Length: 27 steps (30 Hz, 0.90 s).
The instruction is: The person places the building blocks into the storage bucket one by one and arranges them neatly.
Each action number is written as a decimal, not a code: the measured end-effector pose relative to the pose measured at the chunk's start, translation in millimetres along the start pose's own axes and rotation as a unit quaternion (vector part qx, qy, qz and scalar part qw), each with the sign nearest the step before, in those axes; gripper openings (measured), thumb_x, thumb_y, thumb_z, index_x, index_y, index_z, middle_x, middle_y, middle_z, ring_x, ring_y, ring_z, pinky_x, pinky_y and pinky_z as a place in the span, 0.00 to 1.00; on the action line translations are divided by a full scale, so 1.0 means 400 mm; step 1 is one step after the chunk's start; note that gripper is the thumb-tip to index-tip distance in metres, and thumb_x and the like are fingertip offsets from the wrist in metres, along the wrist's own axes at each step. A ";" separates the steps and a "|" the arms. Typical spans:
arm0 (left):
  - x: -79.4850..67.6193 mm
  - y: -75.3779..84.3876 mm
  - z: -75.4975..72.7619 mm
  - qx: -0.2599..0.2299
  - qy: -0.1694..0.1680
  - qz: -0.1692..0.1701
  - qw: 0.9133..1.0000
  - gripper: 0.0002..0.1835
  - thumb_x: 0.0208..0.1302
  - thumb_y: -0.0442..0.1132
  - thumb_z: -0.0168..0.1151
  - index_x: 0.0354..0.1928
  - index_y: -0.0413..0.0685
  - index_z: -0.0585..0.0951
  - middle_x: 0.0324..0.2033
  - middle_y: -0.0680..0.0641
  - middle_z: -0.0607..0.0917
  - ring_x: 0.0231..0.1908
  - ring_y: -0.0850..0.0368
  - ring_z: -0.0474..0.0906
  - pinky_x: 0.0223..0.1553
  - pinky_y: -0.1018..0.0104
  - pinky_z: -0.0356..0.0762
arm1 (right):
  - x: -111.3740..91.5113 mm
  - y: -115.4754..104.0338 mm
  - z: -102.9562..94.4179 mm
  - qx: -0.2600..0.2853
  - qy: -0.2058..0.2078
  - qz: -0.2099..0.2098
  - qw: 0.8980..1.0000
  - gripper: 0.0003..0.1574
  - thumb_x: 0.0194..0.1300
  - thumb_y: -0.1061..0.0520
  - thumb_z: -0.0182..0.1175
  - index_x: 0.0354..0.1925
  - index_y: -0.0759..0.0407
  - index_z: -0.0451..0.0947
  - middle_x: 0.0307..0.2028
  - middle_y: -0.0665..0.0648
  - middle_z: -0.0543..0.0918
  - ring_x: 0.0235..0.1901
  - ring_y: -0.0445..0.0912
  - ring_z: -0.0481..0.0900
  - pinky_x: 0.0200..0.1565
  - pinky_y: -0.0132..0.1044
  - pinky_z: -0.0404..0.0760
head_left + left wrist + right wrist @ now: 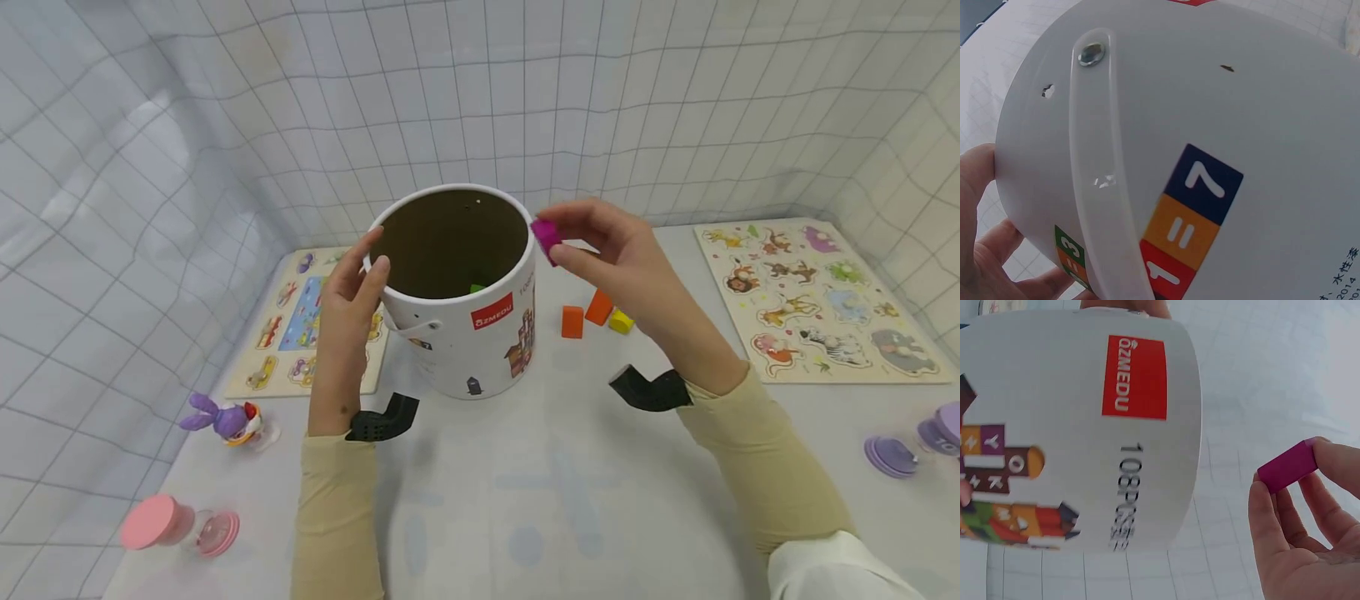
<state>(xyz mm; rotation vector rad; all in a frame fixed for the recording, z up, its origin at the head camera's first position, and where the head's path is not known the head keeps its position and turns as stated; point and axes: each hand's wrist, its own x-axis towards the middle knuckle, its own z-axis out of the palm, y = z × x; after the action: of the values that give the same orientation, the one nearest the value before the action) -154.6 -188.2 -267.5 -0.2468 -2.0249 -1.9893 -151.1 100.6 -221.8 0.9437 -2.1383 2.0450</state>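
My right hand (626, 254) pinches a small magenta block (546, 234) between thumb and fingers, near the rim of the round white bucket (450, 350); my left hand's (348, 304) loosely spread fingers touch its other side.

"What colour is the small block (1288, 466)?"
"Magenta. The bucket (450, 354) is white, its label (492, 312) red with white letters."
"Any others?"
"Orange blocks (572, 322) and a yellow block (622, 322)."
"What about the backdrop (480, 92)?"
"White, crossed by a grid of thin dark lines; the sleeves (341, 508) are tan."
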 end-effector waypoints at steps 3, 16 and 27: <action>-0.002 -0.004 -0.001 -0.009 -0.001 0.001 1.000 0.24 0.60 0.44 0.56 0.60 0.54 0.69 0.62 0.54 0.63 0.63 0.58 0.52 0.61 0.54 0.55 | 0.038 -0.030 0.053 -0.017 -0.030 -0.003 0.999 0.19 0.61 0.64 0.54 0.51 0.63 0.70 0.47 0.57 0.74 0.48 0.49 0.72 0.48 0.37 0.74; 0.004 -0.003 -0.003 -0.011 -0.002 0.014 1.000 0.24 0.60 0.43 0.56 0.59 0.54 0.69 0.61 0.53 0.63 0.63 0.53 0.53 0.60 0.51 0.55 | 0.115 0.053 0.110 -0.224 -0.071 -0.060 0.970 0.18 0.57 0.59 0.59 0.48 0.58 0.73 0.44 0.49 0.76 0.43 0.37 0.74 0.47 0.28 0.73; 0.005 -0.006 -0.002 -0.009 -0.002 0.010 1.000 0.24 0.60 0.44 0.56 0.59 0.53 0.70 0.62 0.53 0.63 0.63 0.58 0.52 0.62 0.53 0.53 | 0.046 0.052 0.091 -0.157 -0.003 -0.097 0.983 0.14 0.60 0.65 0.55 0.46 0.65 0.74 0.45 0.55 0.76 0.46 0.44 0.73 0.51 0.34 0.72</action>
<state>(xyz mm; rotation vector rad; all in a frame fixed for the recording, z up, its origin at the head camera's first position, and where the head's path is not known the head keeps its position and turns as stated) -157.2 -189.4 -269.1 -0.2749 -2.0003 -1.9978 -161.7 58.9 -237.2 1.0622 -2.1834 1.5614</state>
